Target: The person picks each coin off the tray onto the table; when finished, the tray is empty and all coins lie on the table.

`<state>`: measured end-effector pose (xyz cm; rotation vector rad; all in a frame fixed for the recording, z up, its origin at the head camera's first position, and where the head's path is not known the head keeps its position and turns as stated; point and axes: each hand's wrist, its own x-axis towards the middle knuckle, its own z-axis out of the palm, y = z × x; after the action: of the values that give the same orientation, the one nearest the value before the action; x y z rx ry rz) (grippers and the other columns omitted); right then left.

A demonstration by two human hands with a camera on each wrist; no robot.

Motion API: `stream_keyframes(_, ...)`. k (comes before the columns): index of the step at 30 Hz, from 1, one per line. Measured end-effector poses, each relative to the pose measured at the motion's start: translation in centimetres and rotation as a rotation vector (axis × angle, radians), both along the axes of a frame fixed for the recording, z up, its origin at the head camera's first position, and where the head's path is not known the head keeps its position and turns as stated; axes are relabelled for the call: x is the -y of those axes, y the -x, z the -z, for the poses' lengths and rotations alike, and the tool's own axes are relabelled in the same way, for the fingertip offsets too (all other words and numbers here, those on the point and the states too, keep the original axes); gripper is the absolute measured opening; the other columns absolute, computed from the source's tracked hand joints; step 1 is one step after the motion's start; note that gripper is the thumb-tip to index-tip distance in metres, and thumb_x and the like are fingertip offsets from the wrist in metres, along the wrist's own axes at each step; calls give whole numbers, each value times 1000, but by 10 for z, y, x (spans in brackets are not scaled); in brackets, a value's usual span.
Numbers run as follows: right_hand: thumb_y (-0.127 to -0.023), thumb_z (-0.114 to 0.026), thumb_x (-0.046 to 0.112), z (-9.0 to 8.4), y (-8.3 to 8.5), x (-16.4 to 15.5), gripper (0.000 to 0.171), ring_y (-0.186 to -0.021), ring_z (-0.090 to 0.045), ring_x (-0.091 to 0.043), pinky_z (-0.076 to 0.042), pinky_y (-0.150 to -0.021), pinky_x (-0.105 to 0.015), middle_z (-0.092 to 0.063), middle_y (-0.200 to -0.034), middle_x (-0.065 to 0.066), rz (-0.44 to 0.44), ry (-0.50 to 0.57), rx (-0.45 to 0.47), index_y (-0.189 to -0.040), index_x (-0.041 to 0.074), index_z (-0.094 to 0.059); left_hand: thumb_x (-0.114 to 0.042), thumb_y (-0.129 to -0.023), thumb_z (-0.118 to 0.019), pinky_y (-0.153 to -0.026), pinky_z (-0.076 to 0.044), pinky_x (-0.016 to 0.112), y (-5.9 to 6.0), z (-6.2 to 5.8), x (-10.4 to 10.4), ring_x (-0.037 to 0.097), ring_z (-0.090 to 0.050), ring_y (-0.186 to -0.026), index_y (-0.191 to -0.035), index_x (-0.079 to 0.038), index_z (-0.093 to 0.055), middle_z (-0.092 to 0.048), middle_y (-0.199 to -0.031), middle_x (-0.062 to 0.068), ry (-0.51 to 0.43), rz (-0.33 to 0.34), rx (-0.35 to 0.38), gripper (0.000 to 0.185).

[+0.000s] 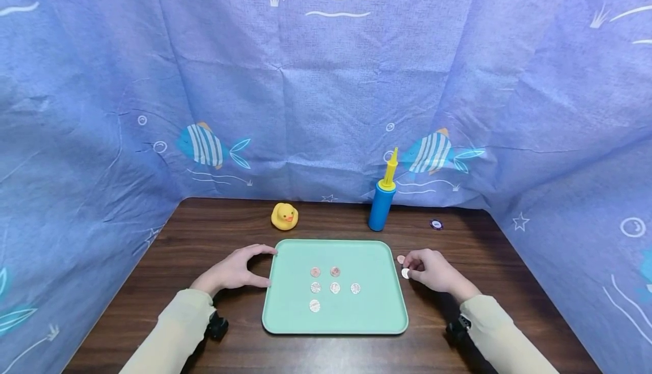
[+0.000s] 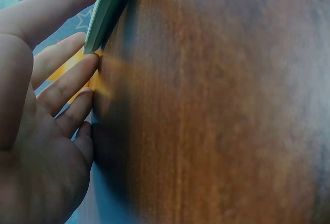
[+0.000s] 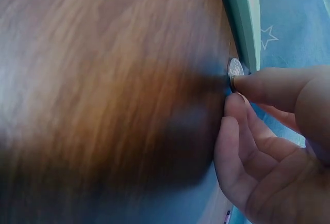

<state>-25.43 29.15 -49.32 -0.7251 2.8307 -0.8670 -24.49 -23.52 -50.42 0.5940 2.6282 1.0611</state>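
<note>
Coin: I see a small round silver coin [image 1: 405, 273], frame centre-right, beside the mint-green plastic tray [image 1: 392, 306].
Right hand [image 1: 433, 270]: pinches it.
Left hand [image 1: 235, 270]: spread, fingers touching the tray's left edge.

A small silver coin [image 1: 405, 273] lies flat on the dark wooden worktop [image 1: 214, 232], just beside the right edge of the mint-green tray [image 1: 377, 312]; a copper coin [image 1: 400, 259] lies close behind it.

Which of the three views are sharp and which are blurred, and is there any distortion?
Head view: sharp, evenly lit, wide-angle bending at the edges; coins on the tray readable. Left wrist view: table wood soft. Right wrist view: wood blurred, dark shadow beneath the right hand, silver coin fairly sharp.
</note>
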Motion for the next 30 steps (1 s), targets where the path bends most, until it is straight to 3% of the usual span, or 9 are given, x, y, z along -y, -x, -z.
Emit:
stream_keyframes(7,-90,-79,5,3,-1,-2,11,-73,-59,-1,-51,-66,-25,-67,-80,11,-8,-11,-29,-89,14,-73,-47,-83,-89,-116,-37,63,-1,-1,-1,36,-44,-146,-147,-24,-60,-53,-155,7,-7,-3,10,74)
stream_keyframes(16,-85,-86,12,1,-5,-4,17,-71,-63,-3,-54,-68,-24,-68,-83,6,-14,13,32,-95,10,-73,-44,-83,-90,-115,-37,65,-2,-3,-2,37,-44,-146,-146,-24,-60,-53,-155,8,-7,-6,14,73)
stream_keyframes(30,-89,-84,16,3,-1,-1,12,-73,-59,-6,-51,-66,-25,-65,-80,8,42,-11,17,-91,14,-72,-44,-83,-90,-117,-36,64,0,-2,-1,36,-44,-147,-146,-24,-61,-53,-155,7,-16,-5,17,73)
